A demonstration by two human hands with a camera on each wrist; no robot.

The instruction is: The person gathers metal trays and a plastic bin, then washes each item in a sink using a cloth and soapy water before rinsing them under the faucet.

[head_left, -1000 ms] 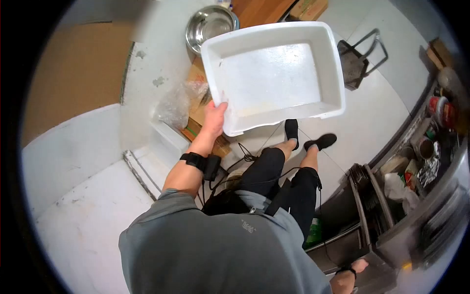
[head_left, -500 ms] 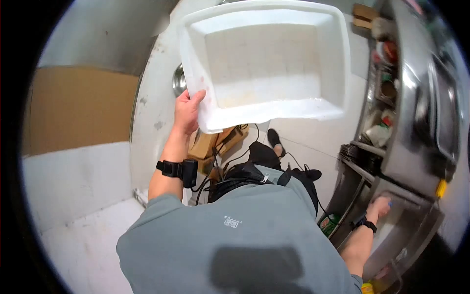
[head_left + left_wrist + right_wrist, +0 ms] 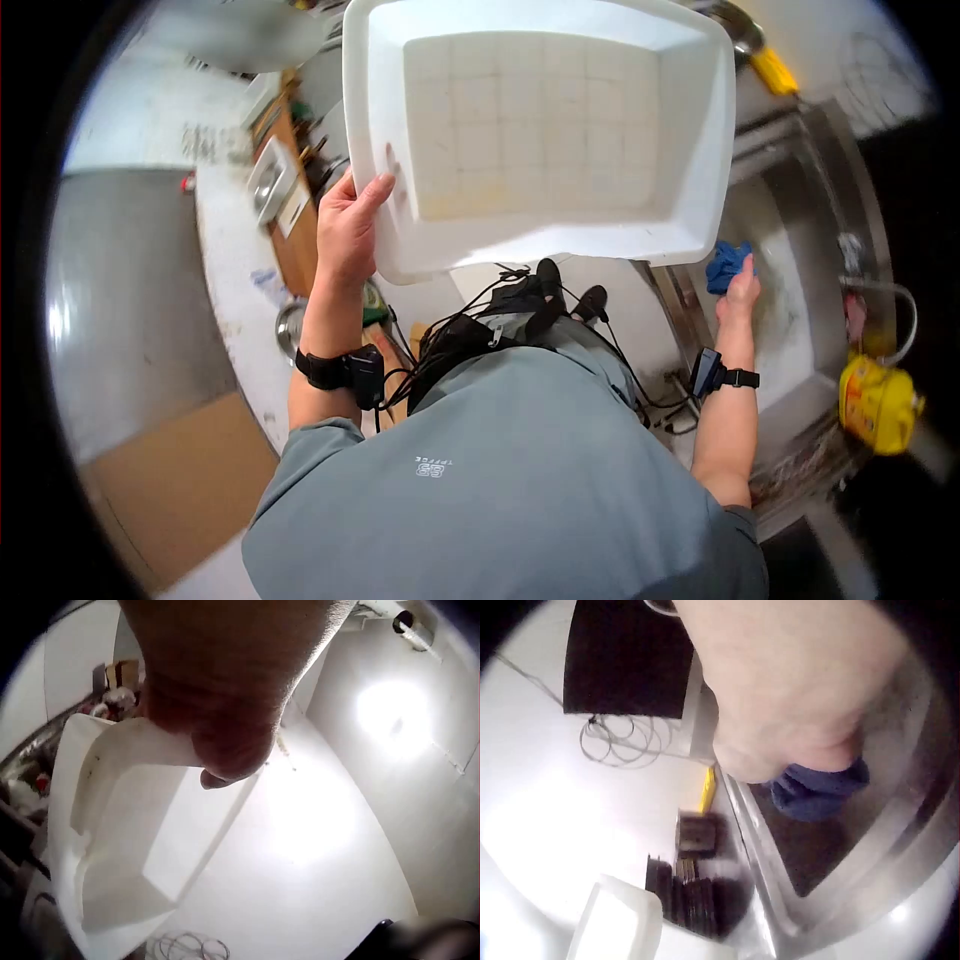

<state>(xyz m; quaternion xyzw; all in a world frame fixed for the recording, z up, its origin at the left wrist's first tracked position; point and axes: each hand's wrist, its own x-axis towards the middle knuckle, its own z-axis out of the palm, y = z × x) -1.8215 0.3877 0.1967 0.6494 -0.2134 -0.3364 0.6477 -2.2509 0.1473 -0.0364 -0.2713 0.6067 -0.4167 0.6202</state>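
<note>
A large white rectangular tub [image 3: 530, 130] is held up by the left hand [image 3: 348, 232], whose thumb lies over its left rim; the tub looks empty. In the left wrist view the left hand [image 3: 217, 712] grips the rim of the same tub [image 3: 127, 847]. The right hand [image 3: 738, 292] holds a crumpled blue cloth [image 3: 727, 266] over the metal sink [image 3: 790, 300]. The right wrist view shows the cloth [image 3: 817, 791] bunched under the right hand [image 3: 795, 712], its fingertips hidden.
A yellow jug [image 3: 878, 405] stands at the sink's right side, near a curved tap. At left are a steel bowl [image 3: 290, 328], a small white tray [image 3: 270, 180] and a brown board. Black cables hang in front of the waist. A yellow handle [image 3: 772, 70] lies at upper right.
The view has turned toward the sink. The left hand still grips the tub, which appears slightly nearer. From the lower right, the right hand has moved up and now plainly shows the blue cloth.
</note>
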